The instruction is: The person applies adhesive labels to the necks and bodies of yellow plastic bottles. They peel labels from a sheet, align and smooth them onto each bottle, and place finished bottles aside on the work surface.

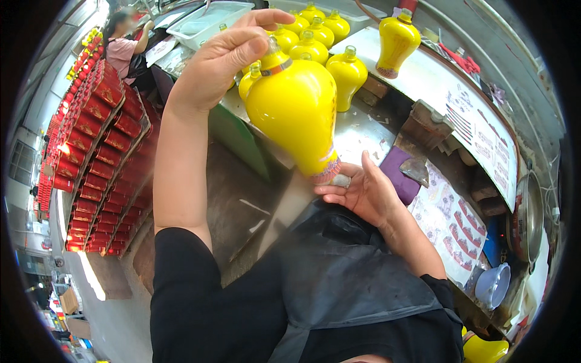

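A large glossy yellow bottle [296,103], wide at the shoulder and narrow below, is held tilted in front of me. At its neck, my left hand [218,57] is closed with thumb and fingers around the top, partly hiding the mouth. A patterned reddish band [327,172] rings the bottle's foot. My right hand [372,190] supports that foot with its fingers, the thumb raised apart from it. One right finger wears a pale wrap [341,181]. Directly behind stand several more yellow bottles [315,45], one [350,75] closer to the bench edge.
A banded yellow bottle [397,42] stands on a white board [478,115] with printed decals. Decal sheets [451,227], a purple cloth [399,175] and a lilac bowl [492,286] lie to the right. Stacked red containers [100,151] rise at left; a person [124,51] works beyond.
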Demonstrator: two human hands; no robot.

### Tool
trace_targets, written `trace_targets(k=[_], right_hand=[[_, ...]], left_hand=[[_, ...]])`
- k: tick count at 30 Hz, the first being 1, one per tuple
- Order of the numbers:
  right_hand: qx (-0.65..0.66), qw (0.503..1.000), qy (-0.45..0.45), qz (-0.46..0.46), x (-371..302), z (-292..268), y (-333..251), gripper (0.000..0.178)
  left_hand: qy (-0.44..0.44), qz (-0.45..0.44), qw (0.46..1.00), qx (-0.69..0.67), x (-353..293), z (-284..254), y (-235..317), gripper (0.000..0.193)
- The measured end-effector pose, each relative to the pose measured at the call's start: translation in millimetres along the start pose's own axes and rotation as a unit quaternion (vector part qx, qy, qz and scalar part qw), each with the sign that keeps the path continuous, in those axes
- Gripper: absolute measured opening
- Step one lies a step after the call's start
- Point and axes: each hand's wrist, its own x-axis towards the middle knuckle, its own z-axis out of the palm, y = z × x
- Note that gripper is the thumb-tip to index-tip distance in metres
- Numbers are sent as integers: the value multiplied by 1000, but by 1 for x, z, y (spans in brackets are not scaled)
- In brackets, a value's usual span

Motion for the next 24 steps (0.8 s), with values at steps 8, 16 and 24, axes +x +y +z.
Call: trace_targets(k=[8, 16, 24], right_hand=[[-108, 979, 29, -172, -23, 12, -12, 96], [-230, 945, -10, -232, -37, 19, 0, 98], [-158, 968, -14, -196, -41, 18, -1, 95]], left_hand=[[-16, 42, 976, 214, 4, -11, 42, 28], [56, 43, 988, 136, 9, 7, 47, 28], [0, 115, 977, 177, 12, -5, 52, 30]])
